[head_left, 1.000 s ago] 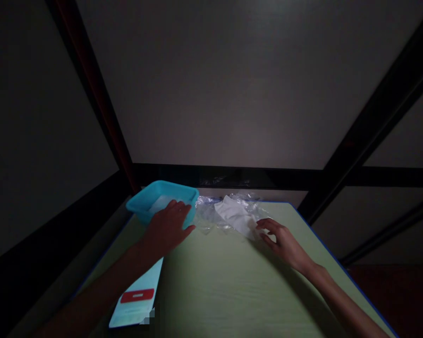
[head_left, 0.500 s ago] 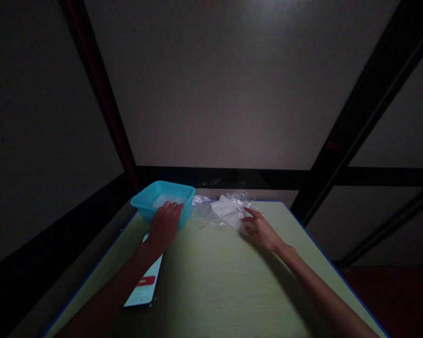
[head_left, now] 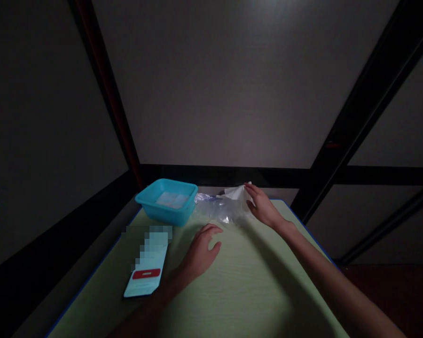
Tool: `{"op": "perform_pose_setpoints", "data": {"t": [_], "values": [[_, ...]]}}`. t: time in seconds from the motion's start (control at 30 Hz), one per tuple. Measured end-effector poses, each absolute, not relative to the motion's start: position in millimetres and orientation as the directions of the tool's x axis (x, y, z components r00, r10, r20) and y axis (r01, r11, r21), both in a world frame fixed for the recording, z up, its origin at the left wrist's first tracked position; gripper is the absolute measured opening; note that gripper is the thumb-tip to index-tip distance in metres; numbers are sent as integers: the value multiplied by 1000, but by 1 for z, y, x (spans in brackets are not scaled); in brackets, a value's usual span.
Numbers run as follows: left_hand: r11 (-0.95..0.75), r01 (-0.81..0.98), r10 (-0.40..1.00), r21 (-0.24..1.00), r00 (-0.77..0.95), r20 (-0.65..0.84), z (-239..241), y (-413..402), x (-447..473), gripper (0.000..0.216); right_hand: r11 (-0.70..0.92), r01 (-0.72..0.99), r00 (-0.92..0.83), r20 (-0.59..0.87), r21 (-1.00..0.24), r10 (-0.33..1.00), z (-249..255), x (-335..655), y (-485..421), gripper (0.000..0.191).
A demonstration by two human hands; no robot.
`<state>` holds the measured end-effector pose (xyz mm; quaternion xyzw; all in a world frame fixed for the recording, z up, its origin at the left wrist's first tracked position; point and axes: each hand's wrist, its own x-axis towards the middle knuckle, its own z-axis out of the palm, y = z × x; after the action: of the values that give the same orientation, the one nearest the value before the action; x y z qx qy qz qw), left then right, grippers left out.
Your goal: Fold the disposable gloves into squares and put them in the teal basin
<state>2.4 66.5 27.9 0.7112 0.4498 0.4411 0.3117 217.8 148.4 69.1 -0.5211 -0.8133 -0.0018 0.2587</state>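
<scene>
My right hand [head_left: 262,205] is at the far end of the table, its fingers closed on a thin white cloth [head_left: 235,192]. The cloth is raised off the table and hangs to the left of the fingers, partly hidden by them. Clear plastic film [head_left: 215,211] lies crumpled on the table under the cloth. My left hand [head_left: 202,251] hovers over the middle of the table with fingers and thumb apart, holding nothing. To its left stands a blue plastic basket [head_left: 169,217] with flat whitish pieces [head_left: 171,200] inside.
A phone [head_left: 148,263] with a lit screen and a red button lies on the left of the pale green table [head_left: 229,291]. A blue edging runs round the tabletop. A grey panel wall [head_left: 215,94] with dark frames rises right behind it.
My left hand has let go of the basket's near rim and moved right and nearer. My right hand has taken hold of the white cloth and lifted it off the plastic film.
</scene>
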Motion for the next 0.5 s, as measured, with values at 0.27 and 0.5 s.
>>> {"op": "perform_pose_setpoints", "data": {"t": [0.27, 0.5], "values": [[-163, 55, 934, 985, 331, 136, 20, 73, 19, 42, 637, 729, -332, 684, -251, 650, 114, 213, 127, 59], [-12, -127, 919, 992, 390, 61, 14, 70, 25, 48, 729, 586, -303, 738, -354, 602, 134, 201, 98, 47]]}}
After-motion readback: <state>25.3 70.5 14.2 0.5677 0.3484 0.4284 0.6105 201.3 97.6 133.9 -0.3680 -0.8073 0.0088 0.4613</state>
